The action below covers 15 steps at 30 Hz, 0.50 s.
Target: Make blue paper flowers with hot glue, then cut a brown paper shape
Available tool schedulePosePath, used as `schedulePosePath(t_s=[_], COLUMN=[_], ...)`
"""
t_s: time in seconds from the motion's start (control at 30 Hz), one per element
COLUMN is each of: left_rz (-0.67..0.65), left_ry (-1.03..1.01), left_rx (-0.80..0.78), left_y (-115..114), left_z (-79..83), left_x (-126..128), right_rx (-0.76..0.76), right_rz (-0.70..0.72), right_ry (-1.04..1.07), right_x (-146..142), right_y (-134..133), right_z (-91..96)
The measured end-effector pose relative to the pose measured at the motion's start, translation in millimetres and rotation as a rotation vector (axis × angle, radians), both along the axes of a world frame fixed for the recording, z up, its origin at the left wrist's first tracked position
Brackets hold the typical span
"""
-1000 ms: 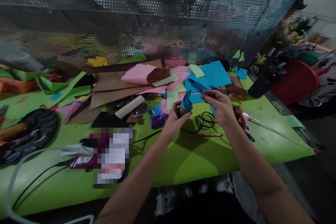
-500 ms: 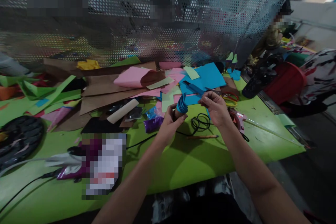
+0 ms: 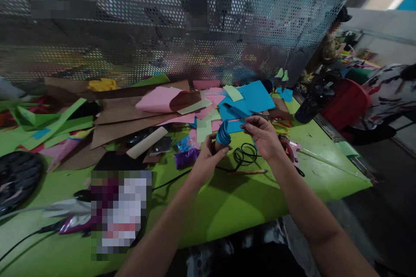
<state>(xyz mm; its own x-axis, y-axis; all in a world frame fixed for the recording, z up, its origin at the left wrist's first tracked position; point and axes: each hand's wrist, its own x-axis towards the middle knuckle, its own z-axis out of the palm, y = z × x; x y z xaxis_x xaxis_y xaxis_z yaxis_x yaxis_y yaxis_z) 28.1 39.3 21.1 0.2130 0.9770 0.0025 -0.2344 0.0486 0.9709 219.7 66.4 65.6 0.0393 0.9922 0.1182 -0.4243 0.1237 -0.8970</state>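
Observation:
A small brown roll wrapped at its top with layered blue paper (image 3: 223, 134) is in my left hand (image 3: 208, 155), whose fingers curl round its lower part. My right hand (image 3: 262, 136) is just to the right of it, thumb and fingertips pressed together in a pinch. What sits in that pinch is too small to make out. A narrow blue paper strip (image 3: 234, 111) shows right behind those fingertips; I cannot tell whether they touch it. Under my hands lie a coiled black cord (image 3: 245, 154) and a thin brown stick (image 3: 248, 172).
Blue sheets (image 3: 260, 97), pink paper (image 3: 159, 98) and brown paper (image 3: 120, 110) cover the back of the green table (image 3: 227, 212). A pink glue gun (image 3: 294, 151), scissors (image 3: 282, 124) and a dark tumbler (image 3: 312, 101) are to the right. A black round tray (image 3: 19, 177) stands left.
The whole view has shifted slightly, so the table's things appear a little further left and lower. Both hands keep nearly the same pose, the left still round the blue-topped roll.

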Motion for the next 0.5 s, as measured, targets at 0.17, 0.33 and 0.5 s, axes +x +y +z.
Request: schedulePosePath(t_s=[0.17,0.33,0.5], left_rz=[-0.053,-0.085,-0.11], left_ry=[0.008,0.0,-0.003], left_rx=[0.012,0.007,0.028], left_y=[-1.1,-1.4,0.7], left_z=[3.0,5.6,-1.2], left_x=[-0.2,1.0,0.8], right_rx=[0.008,0.028,0.026], right_rz=[-0.012,-0.031,-0.042], right_ry=[-0.026,-0.064,-0.072], right_x=[1.8,3.3,3.1], right_y=[-1.0,-0.7,-1.0], right_z=[-1.2,-4.2,-2.7])
